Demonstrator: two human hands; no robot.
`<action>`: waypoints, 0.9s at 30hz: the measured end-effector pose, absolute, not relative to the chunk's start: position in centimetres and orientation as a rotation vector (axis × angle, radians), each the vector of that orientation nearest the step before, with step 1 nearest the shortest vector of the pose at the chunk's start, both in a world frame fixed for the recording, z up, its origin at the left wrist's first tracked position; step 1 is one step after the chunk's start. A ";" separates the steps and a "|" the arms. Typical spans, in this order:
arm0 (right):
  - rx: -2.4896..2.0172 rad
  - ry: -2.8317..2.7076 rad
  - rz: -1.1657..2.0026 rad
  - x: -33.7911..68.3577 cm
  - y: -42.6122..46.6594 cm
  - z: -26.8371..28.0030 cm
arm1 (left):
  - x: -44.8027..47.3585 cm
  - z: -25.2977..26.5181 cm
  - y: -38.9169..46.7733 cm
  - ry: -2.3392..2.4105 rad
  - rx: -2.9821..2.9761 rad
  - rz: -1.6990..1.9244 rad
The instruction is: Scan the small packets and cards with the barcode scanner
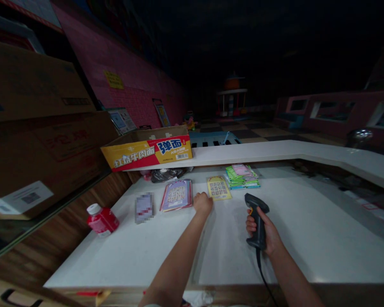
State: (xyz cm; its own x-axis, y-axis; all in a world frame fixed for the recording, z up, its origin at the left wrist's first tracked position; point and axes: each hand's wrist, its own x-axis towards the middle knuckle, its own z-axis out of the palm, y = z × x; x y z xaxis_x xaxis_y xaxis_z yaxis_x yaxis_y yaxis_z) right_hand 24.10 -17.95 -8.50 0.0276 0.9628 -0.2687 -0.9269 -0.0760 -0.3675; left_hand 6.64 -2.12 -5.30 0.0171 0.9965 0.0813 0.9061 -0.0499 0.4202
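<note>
My right hand (265, 230) is wrapped around the handle of a black barcode scanner (258, 221), its head tilted up and its cable running down off the counter's near edge. My left hand (203, 203) rests on the counter with curled fingers; what they hold, if anything, is hidden. Just left of it lies a stack of purple sticker-sheet packets (178, 194) with red and yellow edges below. On its right, close to the knuckles, is a yellow sticker-sheet packet (219, 188). Behind that, a pile of green, pink and blue packets (242, 176) lies near the scanner.
A red bottle with a white cap (103, 220) and a blurred-out rectangular item (144, 207) are on the left of the white counter (141, 260). A yellow-and-red noodle carton (150, 150) sits on the raised ledge (275, 150). Large cardboard boxes (41, 145) are stacked far left.
</note>
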 end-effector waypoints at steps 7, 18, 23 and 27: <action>-0.516 -0.090 1.564 24.1 -17.6 -8.3 | 8.0 -5.6 -0.9 1.936 1.903 0.611; -0.533 -0.086 1.559 24.0 -17.6 -7.8 | 9.3 -6.0 0.7 1.334 0.945 0.829; -0.546 -0.118 1.563 24.1 -17.6 -7.9 | 8.2 -5.1 -0.2 1.199 0.819 0.683; -0.560 -0.147 1.567 24.2 -17.7 -8.0 | 7.0 -5.9 -1.5 1.024 0.789 0.735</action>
